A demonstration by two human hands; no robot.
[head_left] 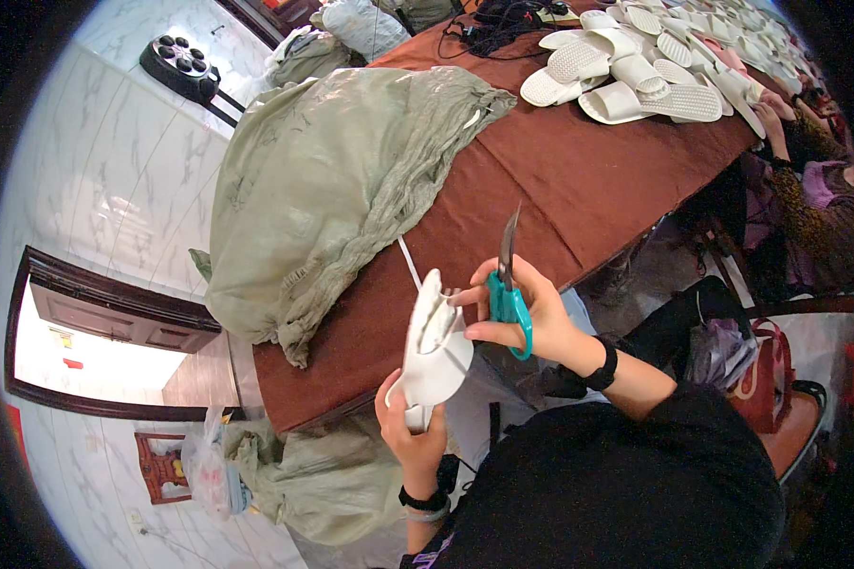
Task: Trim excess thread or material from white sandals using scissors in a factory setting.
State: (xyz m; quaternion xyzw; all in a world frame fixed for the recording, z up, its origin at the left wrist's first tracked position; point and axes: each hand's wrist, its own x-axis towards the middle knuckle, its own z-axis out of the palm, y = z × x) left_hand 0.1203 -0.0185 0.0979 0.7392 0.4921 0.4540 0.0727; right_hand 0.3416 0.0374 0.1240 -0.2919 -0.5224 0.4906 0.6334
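A white slipper (436,365), tilted with its toe end upward, is gripped near its lower end by my left hand (412,431). My right hand (541,318) is closed around scissors with teal handles (510,315), and their dark blade points up and away from me. The fingertips of this hand reach to the slipper's upper part. Whether they touch it or pinch a scrap there, I cannot tell. Both hands are held above the near edge of a table with a brown cloth (531,213).
A bulging grey-green sack (323,180) lies on the table's left part. Many white slippers (636,71) are heaped at the far right, where another person's hand (773,119) reaches in. Black cords (508,24) lie at the back. A red bag (773,375) rests on a chair at right.
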